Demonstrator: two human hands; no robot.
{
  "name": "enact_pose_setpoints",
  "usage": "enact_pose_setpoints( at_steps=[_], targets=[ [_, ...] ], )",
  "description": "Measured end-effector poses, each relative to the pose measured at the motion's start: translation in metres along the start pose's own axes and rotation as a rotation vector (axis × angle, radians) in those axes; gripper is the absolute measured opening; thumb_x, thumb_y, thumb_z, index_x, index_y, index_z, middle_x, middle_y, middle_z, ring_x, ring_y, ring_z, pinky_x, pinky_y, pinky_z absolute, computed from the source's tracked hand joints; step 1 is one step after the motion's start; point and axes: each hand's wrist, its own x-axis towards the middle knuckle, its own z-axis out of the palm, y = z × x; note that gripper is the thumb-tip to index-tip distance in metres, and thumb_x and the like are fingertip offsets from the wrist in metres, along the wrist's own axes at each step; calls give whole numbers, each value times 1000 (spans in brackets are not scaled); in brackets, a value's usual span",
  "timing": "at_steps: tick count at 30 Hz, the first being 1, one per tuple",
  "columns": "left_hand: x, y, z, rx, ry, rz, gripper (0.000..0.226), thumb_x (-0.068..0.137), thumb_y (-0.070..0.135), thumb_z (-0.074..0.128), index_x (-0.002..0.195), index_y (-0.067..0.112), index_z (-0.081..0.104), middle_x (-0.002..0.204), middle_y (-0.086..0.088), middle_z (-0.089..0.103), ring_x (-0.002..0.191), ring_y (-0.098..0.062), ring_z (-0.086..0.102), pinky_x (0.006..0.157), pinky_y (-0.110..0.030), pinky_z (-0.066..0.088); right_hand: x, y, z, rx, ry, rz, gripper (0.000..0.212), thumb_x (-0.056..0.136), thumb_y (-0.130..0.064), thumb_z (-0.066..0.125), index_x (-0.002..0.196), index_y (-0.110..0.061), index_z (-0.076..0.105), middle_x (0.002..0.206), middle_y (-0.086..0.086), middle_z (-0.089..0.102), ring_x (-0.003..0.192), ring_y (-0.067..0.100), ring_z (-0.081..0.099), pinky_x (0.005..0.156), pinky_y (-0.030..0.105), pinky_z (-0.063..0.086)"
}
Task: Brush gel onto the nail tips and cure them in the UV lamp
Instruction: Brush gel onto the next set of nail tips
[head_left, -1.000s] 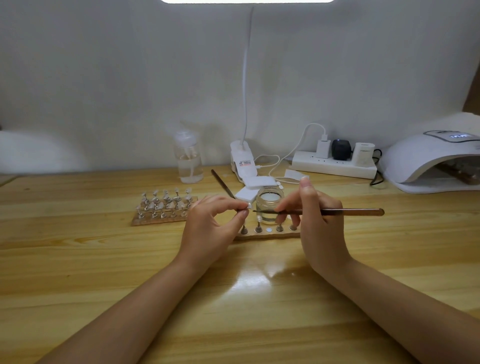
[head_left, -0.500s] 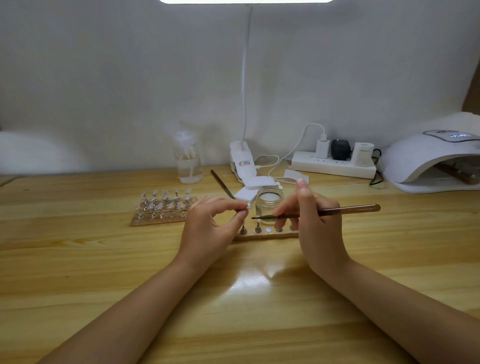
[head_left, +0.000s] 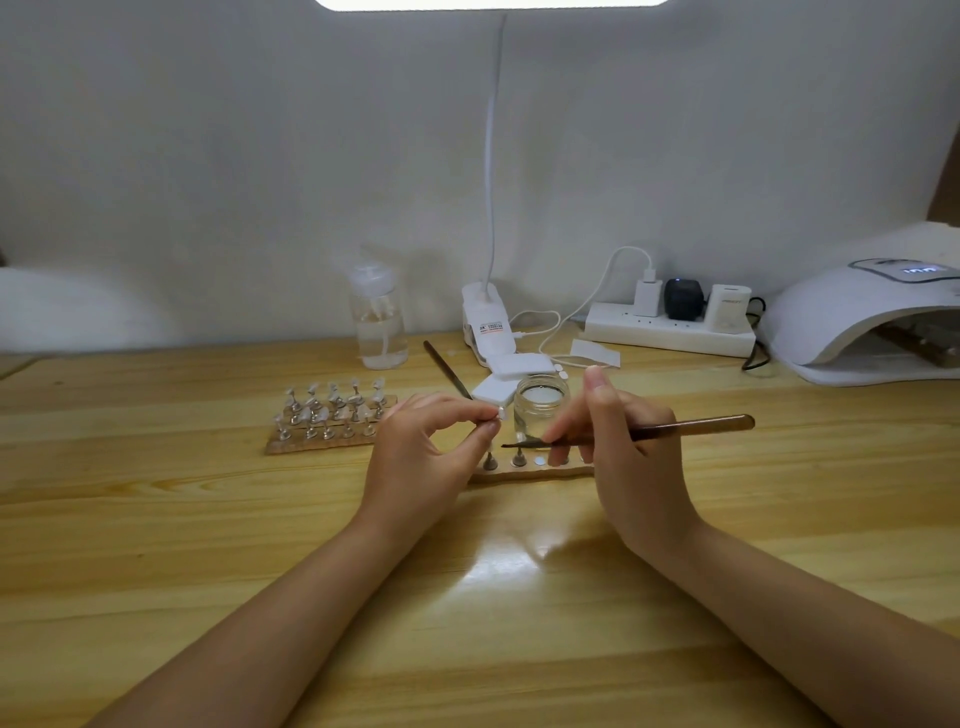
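gripping the brush (head_left: 649, 430), right hand (head_left: 623, 441) has lowered it toward left hand's (head_left: 426, 447) pinched nail tip (head_left: 501, 413)

The bench (head_left: 208, 519) is honey-yellow wood with streaky grain. The UV lamp (head_left: 857, 317) and power strip (head_left: 670, 330) are white, the brush (head_left: 691, 425) glossy brown, the jar (head_left: 540, 405) clear.

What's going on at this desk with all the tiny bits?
A person is painting fake nails. The left hand pinches one small nail tip on its stand, while the right hand holds a thin brush pointed toward it. A glass jar sits just behind, a wooden holder with pegs below the hands, more tips on a rack, and the curing lamp waits at right.
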Motion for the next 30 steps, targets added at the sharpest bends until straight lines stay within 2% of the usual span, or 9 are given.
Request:
enact_pose_setpoints(
  at_steps=[3,7,10,16,19,24,27,30],
  targets=[
    [0,0,0,1,-5,3,21,74,9,73,81,28,68,78,19,64,84,-8,62,88,-51,44,1,0,-1,17,31,-11,47,88,-30,37,54,-13,64,47,6,58,47,6,54,50,11,37],
    [0,-2,0,1,-15,4,16,74,9,73,82,23,71,79,13,66,85,-12,63,87,-51,44,3,0,0,-17,28,-20,38,91,-31,41,64,-18,64,56,-3,62,52,-1,55,53,8,38],
    [0,-1,0,4,-15,1,18,74,8,73,83,23,70,79,14,66,85,-11,63,88,-50,44,2,-1,1,0,25,17,40,91,-38,44,63,-19,66,57,1,64,53,0,57,52,9,38],
    [0,0,0,-7,0,-3,18,73,8,73,81,24,69,78,14,66,83,-11,63,87,-46,45,0,-1,0,-12,26,12,50,88,-33,36,52,-13,65,49,9,60,46,7,54,51,10,37],
    [0,0,0,-11,-3,-6,18,73,8,73,82,24,69,78,15,65,84,-10,63,87,-46,45,1,-2,-1,16,54,3,48,88,-32,36,54,-15,64,49,7,60,47,9,55,49,13,37],
    [0,-1,0,-11,-6,-8,15,74,9,73,82,21,71,78,11,67,84,-12,63,86,-48,45,2,-1,-1,-7,49,-9,38,91,-33,42,65,-18,65,56,-3,64,52,-2,56,53,8,39],
    [0,0,0,-15,-5,-19,17,74,9,73,82,23,70,77,14,66,83,-12,63,87,-49,45,1,-1,-1,6,36,3,39,92,-35,47,64,-16,66,55,-2,64,53,-1,57,53,8,39],
    [0,0,0,-18,-6,-34,14,74,9,73,82,21,71,78,14,66,85,-12,63,89,-51,43,3,0,0,24,47,16,44,89,-33,40,59,-14,66,51,3,63,49,2,56,54,9,38]
  ],
)
